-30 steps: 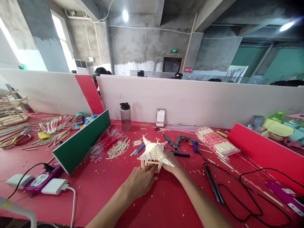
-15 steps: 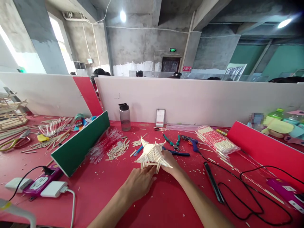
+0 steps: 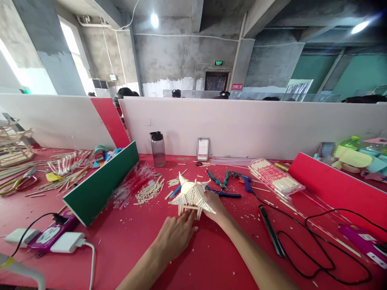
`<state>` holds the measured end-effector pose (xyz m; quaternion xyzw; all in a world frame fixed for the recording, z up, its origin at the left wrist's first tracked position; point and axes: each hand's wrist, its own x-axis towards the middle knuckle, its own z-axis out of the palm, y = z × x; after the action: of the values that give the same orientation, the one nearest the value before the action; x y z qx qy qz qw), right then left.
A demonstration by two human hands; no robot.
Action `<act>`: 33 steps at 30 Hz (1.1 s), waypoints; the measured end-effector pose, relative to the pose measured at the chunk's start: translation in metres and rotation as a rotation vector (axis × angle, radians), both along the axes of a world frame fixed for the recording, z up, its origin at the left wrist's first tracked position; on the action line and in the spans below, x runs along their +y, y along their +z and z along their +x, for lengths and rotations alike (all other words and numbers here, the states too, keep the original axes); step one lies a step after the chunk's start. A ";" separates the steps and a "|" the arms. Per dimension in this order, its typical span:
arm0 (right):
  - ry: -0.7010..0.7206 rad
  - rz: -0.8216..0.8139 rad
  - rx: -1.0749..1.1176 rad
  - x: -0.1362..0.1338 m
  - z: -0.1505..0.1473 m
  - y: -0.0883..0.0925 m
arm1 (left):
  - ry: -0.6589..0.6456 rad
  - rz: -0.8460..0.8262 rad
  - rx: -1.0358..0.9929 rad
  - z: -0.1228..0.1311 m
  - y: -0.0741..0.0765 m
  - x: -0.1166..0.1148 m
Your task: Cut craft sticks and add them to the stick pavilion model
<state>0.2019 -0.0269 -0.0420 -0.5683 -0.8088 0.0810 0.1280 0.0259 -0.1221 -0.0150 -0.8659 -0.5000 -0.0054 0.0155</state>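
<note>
A small pavilion model [image 3: 193, 193] built of pale wooden sticks, with upturned roof corners and short posts, is held low over the red tabletop, or rests on it; I cannot tell which. My left hand [image 3: 178, 229] is closed, its fingertips at the front beam and posts under the roof. On the model's right side, my right hand [image 3: 215, 205] grips it, with its fingers mostly hidden behind the roof. Just beyond lie blue-handled pliers [image 3: 226, 195] and a blue pen-like tool [image 3: 175, 191], partly covered by the model.
Cut sticks [image 3: 150, 191] lie left of the model. Green-handled pliers [image 3: 222, 181], a glue gun [image 3: 244, 180] and bagged sticks [image 3: 275, 177] are to the right. A black cutter [image 3: 271, 231] lies near looping cable. A bottle [image 3: 157, 150] and phone [image 3: 203, 149] stand at the back.
The model has tipped and shifted slightly left, showing a bit more of the roof's left side. My left hand's fingers have moved slightly at the front beam. My right hand stays on it.
</note>
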 end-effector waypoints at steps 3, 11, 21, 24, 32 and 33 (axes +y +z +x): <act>-0.021 -0.002 -0.008 -0.005 -0.001 0.008 | 0.110 0.047 0.052 0.001 -0.006 -0.005; -0.058 -0.035 -0.031 -0.005 -0.002 0.013 | 0.080 0.030 -0.034 -0.003 -0.005 -0.004; -0.038 -0.060 -0.028 -0.007 -0.002 0.015 | 0.159 -0.051 -0.102 0.004 -0.002 -0.007; -0.028 -0.064 0.001 -0.006 -0.001 0.014 | 0.150 -0.076 -0.138 0.004 0.002 -0.006; 0.018 -0.074 0.072 -0.002 -0.002 0.011 | 0.086 -0.105 -0.242 -0.011 -0.001 -0.007; 0.011 -0.080 0.072 -0.001 -0.002 0.011 | 0.085 -0.111 -0.256 -0.011 -0.001 -0.006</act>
<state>0.1997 -0.0283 -0.0313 -0.5651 -0.8029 0.1345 0.1338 0.0145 -0.1285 -0.0157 -0.8358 -0.5335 -0.0873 -0.0960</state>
